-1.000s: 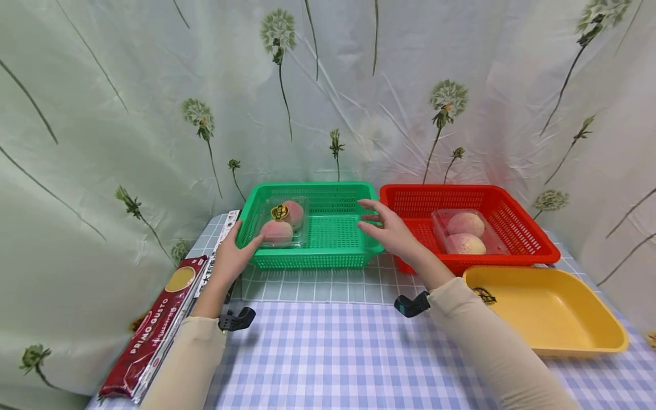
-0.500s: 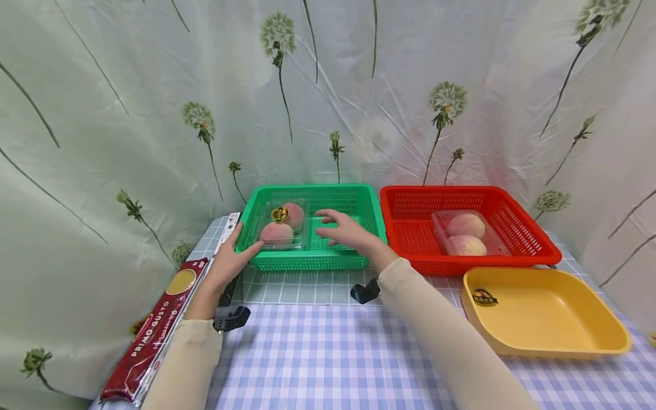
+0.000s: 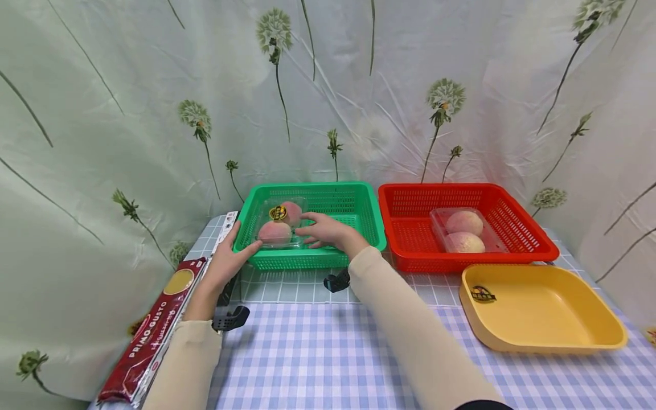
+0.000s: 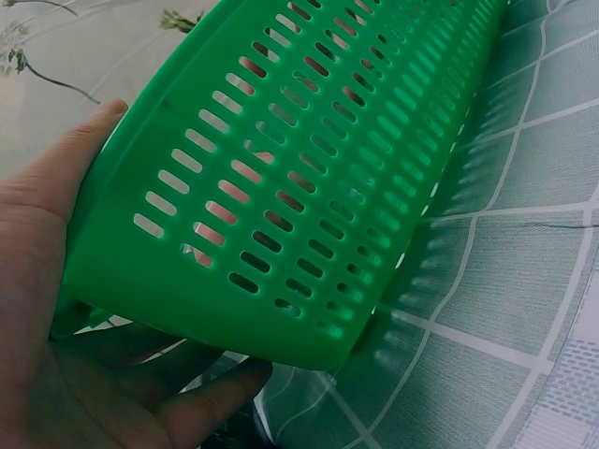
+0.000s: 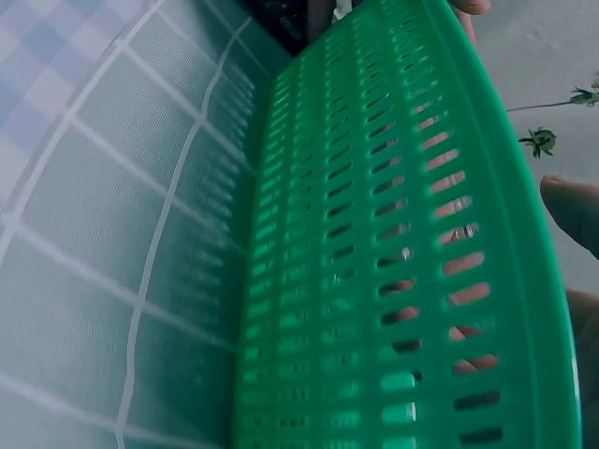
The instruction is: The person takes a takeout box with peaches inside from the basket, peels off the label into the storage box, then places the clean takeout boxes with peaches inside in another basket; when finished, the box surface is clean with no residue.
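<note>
My left hand [image 3: 223,265] holds the front left corner of a green plastic basket [image 4: 281,168], thumb over the rim and fingers beneath it on the outside. Inside the basket's left half sits a clear clamshell pack [image 3: 301,245] with two pink peaches [image 3: 275,232] and a black-and-gold label. My right hand [image 3: 330,232] reaches over the basket's front rim, its spread fingertips right at the pack's right side. In the right wrist view the basket's slotted wall hides much of that hand; a fingertip [image 5: 569,213] shows above the rim.
To the right stands a red basket [image 3: 410,263] with a clear pack of two peaches [image 3: 464,232]. In front of it lies a yellow tray [image 3: 548,313] with a dark label inside. A red "Primo Gusto" packet [image 3: 159,330] lies at the left edge. Behind hangs a floral curtain [image 3: 328,85].
My right hand has moved left from the green basket's right end to the peach pack. The left hand stays at the basket's corner.
</note>
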The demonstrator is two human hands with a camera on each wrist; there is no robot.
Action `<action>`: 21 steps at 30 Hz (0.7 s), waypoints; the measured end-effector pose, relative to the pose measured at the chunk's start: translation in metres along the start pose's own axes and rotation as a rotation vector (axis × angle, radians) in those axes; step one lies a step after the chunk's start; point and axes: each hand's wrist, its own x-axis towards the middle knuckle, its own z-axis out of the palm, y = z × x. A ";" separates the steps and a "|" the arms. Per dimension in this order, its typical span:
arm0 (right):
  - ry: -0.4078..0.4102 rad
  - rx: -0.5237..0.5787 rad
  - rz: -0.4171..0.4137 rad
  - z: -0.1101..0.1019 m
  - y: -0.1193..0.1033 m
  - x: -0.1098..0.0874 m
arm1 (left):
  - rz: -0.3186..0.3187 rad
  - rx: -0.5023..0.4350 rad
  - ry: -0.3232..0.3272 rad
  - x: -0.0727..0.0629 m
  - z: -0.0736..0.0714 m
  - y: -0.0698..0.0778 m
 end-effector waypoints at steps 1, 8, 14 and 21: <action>0.004 0.027 0.005 0.001 0.000 0.002 | 0.003 0.000 0.002 0.000 0.000 0.000; 0.051 0.215 0.037 -0.003 0.001 0.006 | 0.022 -0.007 -0.003 0.001 -0.001 -0.001; 0.099 0.143 0.053 -0.007 0.002 0.003 | 0.007 -0.001 -0.004 0.001 0.000 -0.001; 0.124 0.008 0.065 -0.015 0.005 -0.003 | 0.009 -0.003 -0.001 0.001 0.001 -0.003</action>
